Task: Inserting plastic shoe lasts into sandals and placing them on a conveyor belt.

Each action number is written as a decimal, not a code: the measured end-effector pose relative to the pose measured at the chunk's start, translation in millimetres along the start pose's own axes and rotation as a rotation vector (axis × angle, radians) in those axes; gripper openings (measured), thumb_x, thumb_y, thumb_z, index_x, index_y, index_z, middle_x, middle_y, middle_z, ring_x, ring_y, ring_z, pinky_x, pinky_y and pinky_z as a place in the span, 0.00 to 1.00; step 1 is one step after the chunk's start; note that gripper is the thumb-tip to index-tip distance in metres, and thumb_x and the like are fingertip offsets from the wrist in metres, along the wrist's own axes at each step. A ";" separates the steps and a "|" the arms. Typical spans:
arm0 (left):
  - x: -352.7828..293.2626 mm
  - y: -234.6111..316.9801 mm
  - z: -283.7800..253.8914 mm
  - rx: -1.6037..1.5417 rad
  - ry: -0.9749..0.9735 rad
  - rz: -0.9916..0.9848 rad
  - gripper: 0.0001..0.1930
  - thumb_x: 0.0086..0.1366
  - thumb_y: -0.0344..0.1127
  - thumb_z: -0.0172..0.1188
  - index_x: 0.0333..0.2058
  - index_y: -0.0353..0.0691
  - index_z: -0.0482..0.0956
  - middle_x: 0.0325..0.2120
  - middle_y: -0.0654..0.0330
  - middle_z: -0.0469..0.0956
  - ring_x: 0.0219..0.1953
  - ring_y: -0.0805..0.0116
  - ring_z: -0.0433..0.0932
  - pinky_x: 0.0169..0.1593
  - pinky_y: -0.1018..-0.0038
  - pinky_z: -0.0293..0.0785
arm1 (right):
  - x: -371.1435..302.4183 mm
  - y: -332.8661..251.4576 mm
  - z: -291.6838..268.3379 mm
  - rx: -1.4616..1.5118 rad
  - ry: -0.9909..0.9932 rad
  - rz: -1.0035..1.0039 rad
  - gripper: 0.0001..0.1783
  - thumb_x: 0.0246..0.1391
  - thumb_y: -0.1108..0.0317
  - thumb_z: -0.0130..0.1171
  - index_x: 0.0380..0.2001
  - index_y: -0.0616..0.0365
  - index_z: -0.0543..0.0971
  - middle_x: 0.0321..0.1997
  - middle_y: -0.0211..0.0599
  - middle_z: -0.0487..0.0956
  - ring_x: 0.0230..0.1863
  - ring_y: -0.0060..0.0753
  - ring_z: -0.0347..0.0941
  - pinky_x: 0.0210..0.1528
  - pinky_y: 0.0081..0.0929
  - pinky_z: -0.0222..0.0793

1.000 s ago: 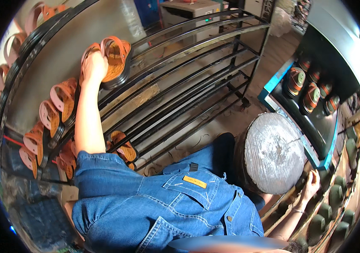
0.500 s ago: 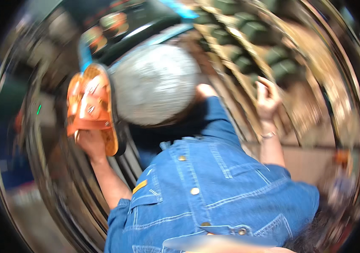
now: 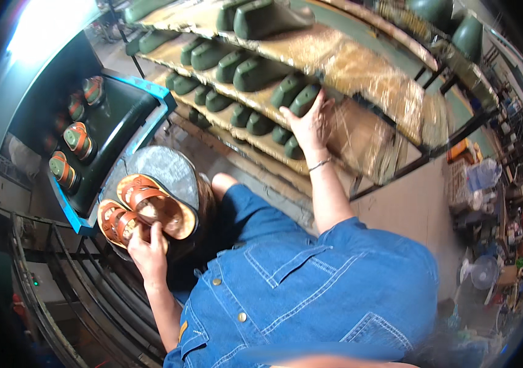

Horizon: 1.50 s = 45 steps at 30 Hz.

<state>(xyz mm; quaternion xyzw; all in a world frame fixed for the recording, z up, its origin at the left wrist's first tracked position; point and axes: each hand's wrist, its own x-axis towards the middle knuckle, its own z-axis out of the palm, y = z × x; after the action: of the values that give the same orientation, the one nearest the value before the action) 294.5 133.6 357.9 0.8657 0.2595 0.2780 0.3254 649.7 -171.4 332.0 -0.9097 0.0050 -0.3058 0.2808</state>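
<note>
A pair of orange-brown strapped sandals [image 3: 151,195] is in my left hand [image 3: 149,251], whose fingers pinch the straps and sole edges. The sandals lie over the near left part of a round block with a grey metal-like top [image 3: 166,161]; whether they rest on it I cannot tell. My right hand [image 3: 313,126] reaches to the rack at the upper right. Its thumb and fingers are around the end of a dark green shoe last [image 3: 304,100]. More green lasts [image 3: 252,73] stand in rows beside it.
A tiered rack with film-wrapped shelves [image 3: 372,58] fills the upper right. Left of the block runs a dark conveyor belt [image 3: 120,116] with a blue frame [image 3: 163,101], carrying sandals on lasts [image 3: 77,140]. Metal rails [image 3: 65,270] stand at lower left; a white fan [image 3: 483,272] is far right.
The view has swung right toward the rack. My left hand has brought the sandals over the block. My right hand has stretched out and closed around a green last.
</note>
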 end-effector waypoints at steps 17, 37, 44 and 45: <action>102.5 -66.4 -74.9 -0.308 0.228 -0.014 0.10 0.71 0.30 0.60 0.45 0.29 0.83 0.37 0.57 0.85 0.40 0.72 0.83 0.47 0.76 0.79 | -44.1 97.0 -129.0 1.910 -0.831 0.660 0.36 0.60 0.53 0.58 0.67 0.61 0.66 0.66 0.56 0.71 0.61 0.72 0.70 0.50 0.53 0.76; 166.4 -137.7 7.1 0.228 -0.231 -0.007 0.17 0.64 0.28 0.57 0.52 0.36 0.84 0.48 0.46 0.84 0.52 0.51 0.83 0.59 0.65 0.75 | -112.3 -150.6 12.3 0.687 -1.065 -0.841 0.48 0.56 0.40 0.67 0.70 0.60 0.64 0.69 0.59 0.70 0.70 0.60 0.66 0.76 0.51 0.51; 180.2 -129.9 -24.0 0.244 -0.193 0.037 0.19 0.64 0.26 0.56 0.53 0.36 0.83 0.51 0.47 0.83 0.55 0.54 0.81 0.62 0.65 0.73 | -112.5 -158.9 14.3 0.759 -1.256 -0.780 0.49 0.55 0.35 0.65 0.68 0.60 0.68 0.65 0.49 0.76 0.69 0.48 0.70 0.75 0.57 0.49; 176.9 -101.6 -24.2 0.292 -0.086 0.104 0.16 0.66 0.31 0.59 0.50 0.34 0.84 0.47 0.47 0.85 0.52 0.54 0.83 0.60 0.65 0.75 | -112.1 -152.7 23.5 0.856 -1.228 -0.692 0.50 0.56 0.33 0.63 0.68 0.62 0.68 0.67 0.51 0.74 0.70 0.49 0.69 0.75 0.52 0.52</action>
<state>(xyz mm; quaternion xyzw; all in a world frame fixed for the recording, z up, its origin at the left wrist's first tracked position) 377.2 321.7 356.6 0.9273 0.2376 0.2164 0.1921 546.9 -10.6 333.0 -0.6793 -0.5468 0.2015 0.4460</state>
